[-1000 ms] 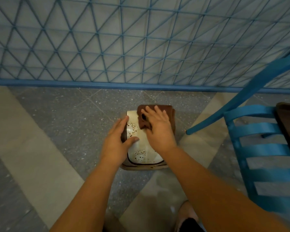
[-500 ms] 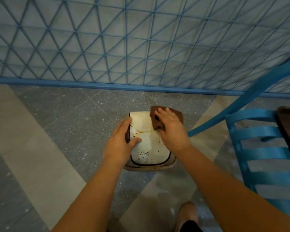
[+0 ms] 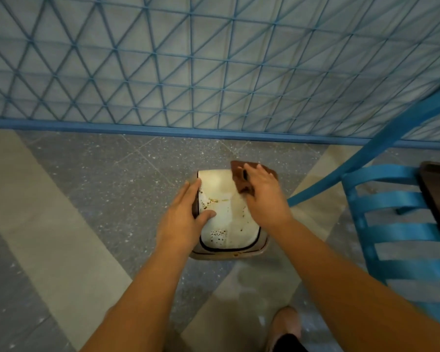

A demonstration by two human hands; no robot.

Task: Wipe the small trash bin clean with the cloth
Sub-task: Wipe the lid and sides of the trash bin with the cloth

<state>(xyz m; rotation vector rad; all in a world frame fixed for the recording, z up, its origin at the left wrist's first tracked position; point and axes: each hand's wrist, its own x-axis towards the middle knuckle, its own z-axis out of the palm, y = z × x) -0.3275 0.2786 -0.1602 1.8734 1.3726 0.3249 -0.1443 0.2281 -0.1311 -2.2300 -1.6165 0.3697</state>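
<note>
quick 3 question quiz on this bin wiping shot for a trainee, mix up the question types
1. True or false: the left hand steadies the trash bin by its left edge.
2. Which thing does the right hand press on the bin's lid? A) brown cloth B) white sponge C) spray bottle
3. Fill in: brown specks show on the lid's ____ side, by the left thumb.

Key
1. True: fingers lie along the edge, thumb on the lid.
2. A: the cloth sits at the lid's far right corner.
3. Left; more specks sit near the front rim.
</note>
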